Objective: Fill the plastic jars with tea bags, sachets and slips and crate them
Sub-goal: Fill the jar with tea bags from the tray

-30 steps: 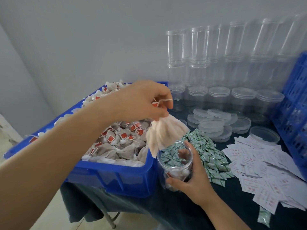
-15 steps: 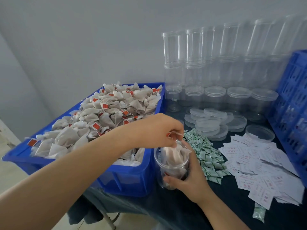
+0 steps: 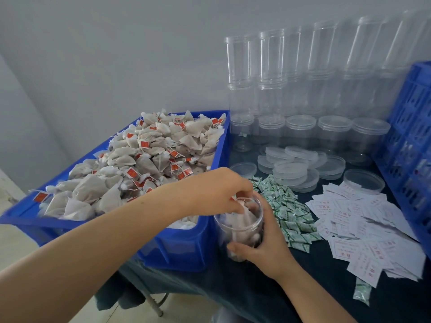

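Observation:
A clear plastic jar stands on the dark table just right of the blue bin. My right hand grips the jar from the right side. Over the jar's mouth, my left hand pinches the strings of several tea bags, which hang down inside the jar. The blue bin is heaped with loose tea bags bearing red tags. Green sachets lie in a pile right of the jar, and white paper slips spread further right.
Stacked clear empty jars line the back wall, with capped jars and loose lids in front. A blue crate stands at the right edge. One stray sachet lies near the table's front edge.
My left hand has lowered the bunch of tea bags from above the jar down into it. My right hand has kept its grip on the jar.

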A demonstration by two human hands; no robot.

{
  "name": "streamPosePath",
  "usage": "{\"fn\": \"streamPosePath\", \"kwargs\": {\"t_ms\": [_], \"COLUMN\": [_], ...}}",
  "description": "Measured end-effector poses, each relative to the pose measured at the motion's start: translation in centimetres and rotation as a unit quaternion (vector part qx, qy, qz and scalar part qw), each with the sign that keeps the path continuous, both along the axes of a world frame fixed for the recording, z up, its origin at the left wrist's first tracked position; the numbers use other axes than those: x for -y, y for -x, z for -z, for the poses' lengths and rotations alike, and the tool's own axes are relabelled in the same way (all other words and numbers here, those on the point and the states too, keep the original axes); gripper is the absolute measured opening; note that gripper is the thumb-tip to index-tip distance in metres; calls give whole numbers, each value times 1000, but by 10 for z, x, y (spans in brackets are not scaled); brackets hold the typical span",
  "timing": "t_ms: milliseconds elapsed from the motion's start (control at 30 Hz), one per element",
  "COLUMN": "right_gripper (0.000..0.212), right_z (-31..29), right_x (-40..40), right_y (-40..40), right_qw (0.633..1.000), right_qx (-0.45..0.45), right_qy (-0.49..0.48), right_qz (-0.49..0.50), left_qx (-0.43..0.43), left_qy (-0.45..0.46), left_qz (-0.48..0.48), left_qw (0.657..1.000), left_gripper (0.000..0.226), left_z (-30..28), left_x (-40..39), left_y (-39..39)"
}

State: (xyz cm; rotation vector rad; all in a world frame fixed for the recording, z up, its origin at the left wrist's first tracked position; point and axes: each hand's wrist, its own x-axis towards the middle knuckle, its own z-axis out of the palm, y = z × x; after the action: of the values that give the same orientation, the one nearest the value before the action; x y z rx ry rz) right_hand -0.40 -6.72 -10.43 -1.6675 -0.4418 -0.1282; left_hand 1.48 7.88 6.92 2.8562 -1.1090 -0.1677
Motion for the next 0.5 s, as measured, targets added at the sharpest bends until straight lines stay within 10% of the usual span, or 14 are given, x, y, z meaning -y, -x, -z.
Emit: {"fn": "streamPosePath", "kwargs": {"t_ms": [500], "right_gripper": [108], "right_z": [-3], "right_x": [-1], "right_y": [4], "right_qw": [999], "right_qx": [12], "right_qy": [-29], "right_qz": [-2], "left_qx": [-53], "left_qy": [143], "left_qz": [-15], "left_qw": [988], "left_gripper": [12], "left_z": [-4], "left_x": [1], "left_y": [0]}}
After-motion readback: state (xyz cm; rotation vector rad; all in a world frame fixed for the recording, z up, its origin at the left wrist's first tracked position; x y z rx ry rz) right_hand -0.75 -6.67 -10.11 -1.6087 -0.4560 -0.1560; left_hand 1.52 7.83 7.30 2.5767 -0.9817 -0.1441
